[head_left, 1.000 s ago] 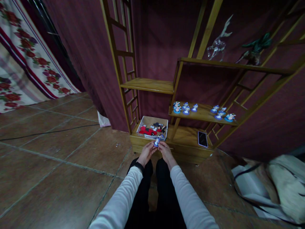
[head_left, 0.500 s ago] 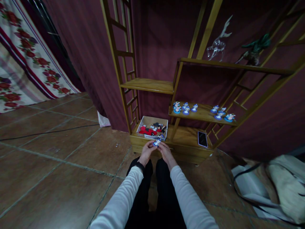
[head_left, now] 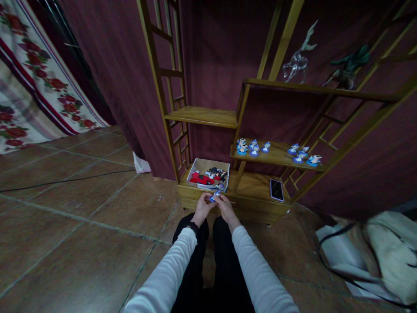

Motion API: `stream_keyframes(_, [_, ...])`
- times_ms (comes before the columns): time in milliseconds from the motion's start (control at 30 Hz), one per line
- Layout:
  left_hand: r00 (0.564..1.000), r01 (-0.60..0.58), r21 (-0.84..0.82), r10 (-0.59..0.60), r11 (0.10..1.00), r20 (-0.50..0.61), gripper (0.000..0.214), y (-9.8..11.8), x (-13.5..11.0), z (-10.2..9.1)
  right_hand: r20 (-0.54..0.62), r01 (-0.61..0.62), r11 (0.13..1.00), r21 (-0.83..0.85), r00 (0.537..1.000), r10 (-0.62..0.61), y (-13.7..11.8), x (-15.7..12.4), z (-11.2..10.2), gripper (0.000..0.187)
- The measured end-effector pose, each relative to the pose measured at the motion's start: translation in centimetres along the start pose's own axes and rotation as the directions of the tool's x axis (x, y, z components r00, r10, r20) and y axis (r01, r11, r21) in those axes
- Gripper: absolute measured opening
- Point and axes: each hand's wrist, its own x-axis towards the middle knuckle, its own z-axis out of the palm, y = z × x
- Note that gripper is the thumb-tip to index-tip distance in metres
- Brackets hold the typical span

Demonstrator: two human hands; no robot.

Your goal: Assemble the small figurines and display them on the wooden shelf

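Note:
Between my two hands is a small purple-and-white figurine [head_left: 216, 195], gripped by the fingertips in front of the shelf unit. My left hand [head_left: 203, 206] is closed on its left side, near the base. From the right, my right hand [head_left: 225, 206] pinches it too. Just beyond the figurine, an open cardboard box [head_left: 192, 167] on the lowest board holds red and black pieces. On the shelf to the right stand several similar figurines: a left cluster [head_left: 254, 150] and a right cluster [head_left: 299, 157]. Finer details of the held one are too small to make out.
A phone [head_left: 276, 190] lies on the lower board [head_left: 250, 187]. Higher up, a clear deer ornament [head_left: 296, 66] and a dark green sculpture [head_left: 347, 69] stand on a wooden shelf [head_left: 312, 88]. A pale bag [head_left: 387, 248] rests on the floor at right. A black cable [head_left: 81, 178] crosses the tiles at left.
The figurine has turned and tilted between my fingers, and its top has shifted slightly right. My hands have stayed at nearly the same spot.

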Motion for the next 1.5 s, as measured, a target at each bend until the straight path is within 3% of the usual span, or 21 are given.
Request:
stream_keyframes(133, [0.999, -0.052, 0.070, 0.052, 0.996, -0.005, 0.033, -0.3, 0.2, 0.1, -0.038, 0.020, 0.996, -0.083, 0.999, -0.023, 0.6, 0.3, -0.1, 0.026])
stream_keyframes(367, [0.999, -0.034, 0.065, 0.032, 0.997, 0.025, 0.032, -0.4, 0.2, -0.1, -0.061, 0.019, 0.990, -0.138, 0.998, -0.028, 1.0, 0.6, -0.5, 0.022])
stream_keyframes(733, [0.989, 0.129, -0.145, -0.116, 0.981, 0.092, 0.039, -0.4, 0.2, -0.6, -0.059, -0.029, 1.000, -0.009, 0.998, 0.029, -0.3, 0.1, 0.2, 0.020])
stream_keyframes(967, [0.984, 0.171, -0.185, -0.160, 0.968, 0.074, 0.040, 0.4, -0.1, -0.5, -0.104, -0.052, 0.996, 0.066, 0.993, 0.059, -0.3, 0.1, 0.2, 0.021])
stream_keyframes(1233, [0.980, 0.179, -0.164, -0.160, 0.970, 0.120, 0.040, 0.5, -0.3, -0.4, -0.115, -0.024, 1.000, 0.010, 0.993, 0.025, 0.1, 0.5, 0.1, 0.030])
stream_keyframes(1500, [0.977, 0.196, -0.159, -0.179, 0.968, 0.113, 0.040, 0.1, 0.0, -0.6, -0.073, -0.015, 0.999, -0.042, 0.997, 0.011, 0.4, 0.6, -0.3, 0.027])
